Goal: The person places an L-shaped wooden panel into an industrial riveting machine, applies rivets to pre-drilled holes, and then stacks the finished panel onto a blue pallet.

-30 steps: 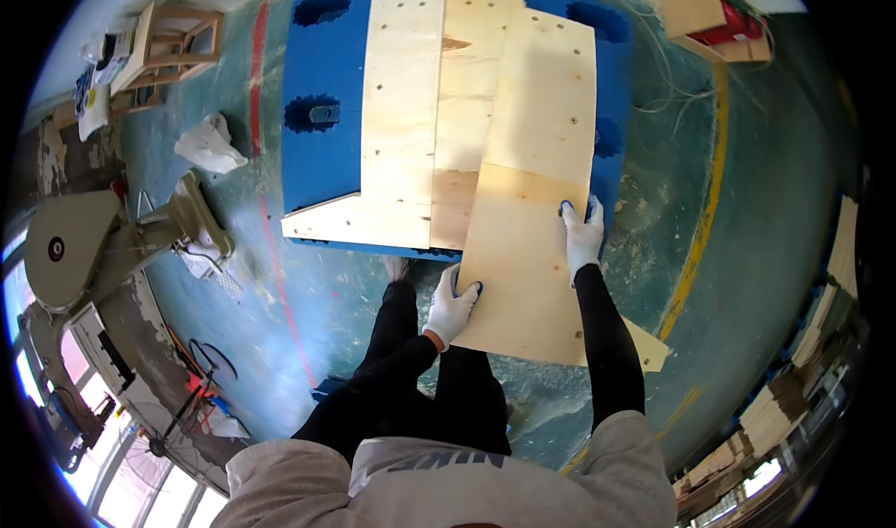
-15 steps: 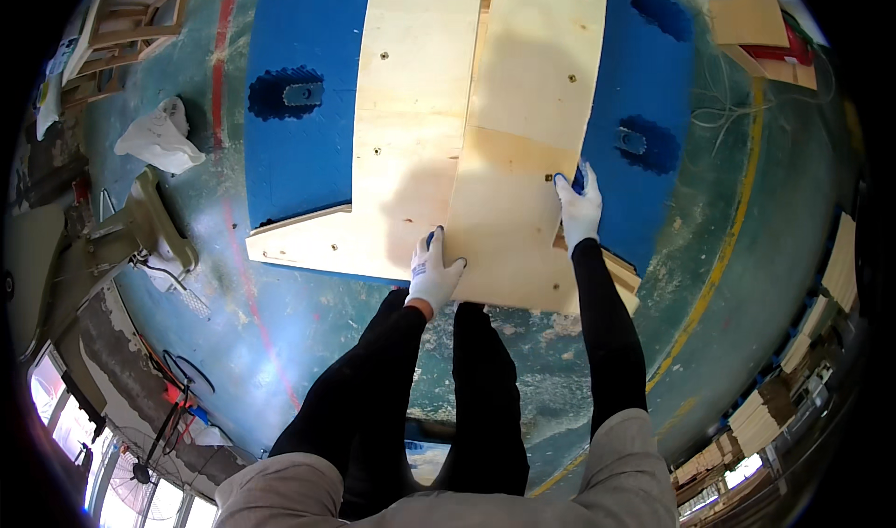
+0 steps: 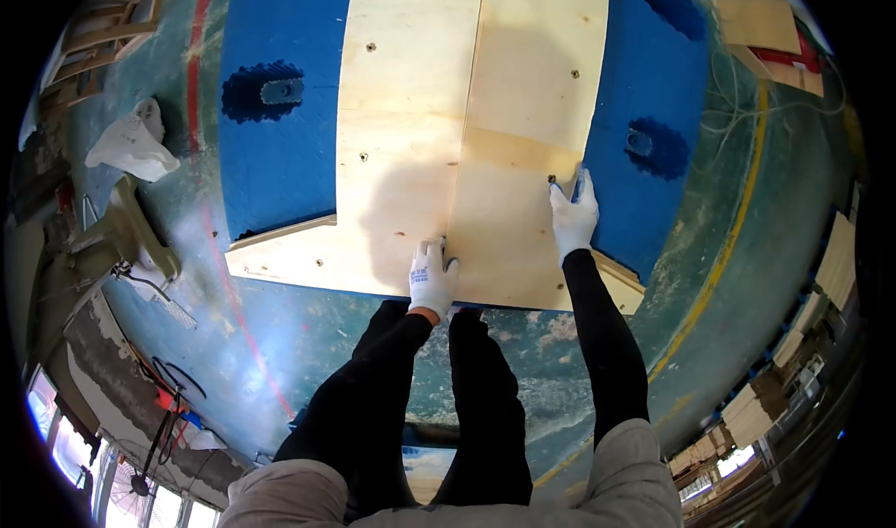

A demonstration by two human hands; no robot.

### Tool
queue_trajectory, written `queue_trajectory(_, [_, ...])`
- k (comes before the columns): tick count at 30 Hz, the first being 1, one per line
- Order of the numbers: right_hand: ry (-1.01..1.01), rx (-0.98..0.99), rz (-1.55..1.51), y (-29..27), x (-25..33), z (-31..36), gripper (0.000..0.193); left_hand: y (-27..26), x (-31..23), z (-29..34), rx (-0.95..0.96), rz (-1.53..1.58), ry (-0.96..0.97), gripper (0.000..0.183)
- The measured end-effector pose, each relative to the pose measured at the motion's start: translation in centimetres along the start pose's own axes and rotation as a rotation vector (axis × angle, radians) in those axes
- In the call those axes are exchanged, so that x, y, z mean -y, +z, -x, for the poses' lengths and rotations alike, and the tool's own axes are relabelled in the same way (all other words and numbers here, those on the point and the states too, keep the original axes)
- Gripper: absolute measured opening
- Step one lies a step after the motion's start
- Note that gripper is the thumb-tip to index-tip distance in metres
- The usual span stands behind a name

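Observation:
Two pale plywood panels lie side by side on a blue surface with their long edges meeting: the left panel (image 3: 397, 127) and the right panel (image 3: 532, 90). Each widens at its near end into an angled wing and carries several small dark metal fittings. My left hand (image 3: 432, 278), in a white glove, rests flat near the front edge beside the seam, fingers pointing away from me. At the outer edge of the right panel, my right hand (image 3: 574, 215) has its thumb on top and its blue-palmed fingers at the side, beside a metal fitting. The fingers' undersides are hidden.
The blue surface (image 3: 280, 164) shows dark jagged-edged recesses on both sides. A white bag (image 3: 135, 143) and an olive machine part (image 3: 140, 229) are on the left of the green floor. Cables and a cardboard box (image 3: 758, 24) sit at far right; stacked boards (image 3: 747, 416) stand lower right.
The right panel has swung and shifted against the left one, narrowing the gap along the seam and bringing the near edges roughly level. My left hand has flattened; my right stays at the outer edge.

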State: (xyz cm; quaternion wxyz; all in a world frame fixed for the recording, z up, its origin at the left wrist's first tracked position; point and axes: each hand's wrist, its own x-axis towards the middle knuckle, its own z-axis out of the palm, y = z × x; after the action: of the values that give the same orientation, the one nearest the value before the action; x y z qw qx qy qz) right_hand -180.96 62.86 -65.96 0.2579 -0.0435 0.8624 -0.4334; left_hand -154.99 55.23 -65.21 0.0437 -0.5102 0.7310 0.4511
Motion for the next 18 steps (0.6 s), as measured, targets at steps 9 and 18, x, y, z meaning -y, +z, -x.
queue_trajectory(9, [-0.07,0.003,0.043,-0.2,2.5,0.8,0.063,-0.4,-1.0,-0.4,0.01,0.004,-0.026,0.035])
queue_trajectory(18, [-0.013,0.055,0.128,-1.8,4.2,2.4,0.058,-3.1,-2.2,0.4,0.058,-0.099,0.015,0.047])
